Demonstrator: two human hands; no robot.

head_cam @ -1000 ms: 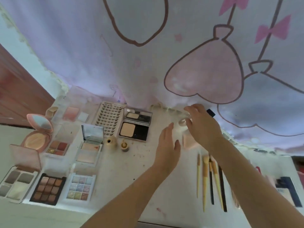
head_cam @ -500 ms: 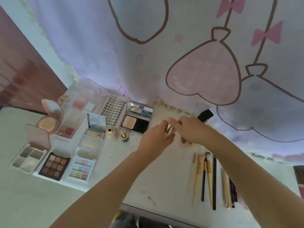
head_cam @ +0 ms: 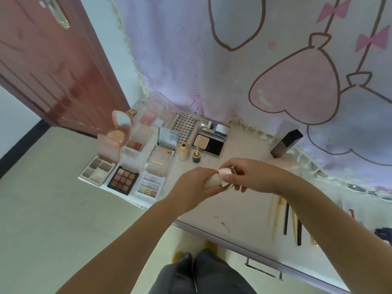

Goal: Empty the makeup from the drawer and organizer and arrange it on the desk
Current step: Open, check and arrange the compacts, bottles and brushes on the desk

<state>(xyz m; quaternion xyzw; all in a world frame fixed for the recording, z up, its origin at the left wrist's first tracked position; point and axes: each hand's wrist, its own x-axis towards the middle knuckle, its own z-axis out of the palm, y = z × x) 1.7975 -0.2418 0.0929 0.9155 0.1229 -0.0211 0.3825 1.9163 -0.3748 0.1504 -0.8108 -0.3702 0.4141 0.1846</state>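
Now: palettes [head_cam: 123,180] laid out left of frame, brushes [head_cam: 285,219] lower right; small cream item [head_cam: 214,180] clasped by both hands [head_cam: 192,185] [head_cam: 252,177], unplaced.

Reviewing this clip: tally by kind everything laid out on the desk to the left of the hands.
Open palettes and compacts: 8
Lash tray: 1
Small bottles: 2
Gold-capped item: 1
Total: 12

A small cream bottle [head_cam: 212,181] with a pink cap is gripped by the left hand [head_cam: 192,187] and right hand [head_cam: 252,177] above the desk [head_cam: 239,211] (open palettes [head_cam: 123,179] lie left).
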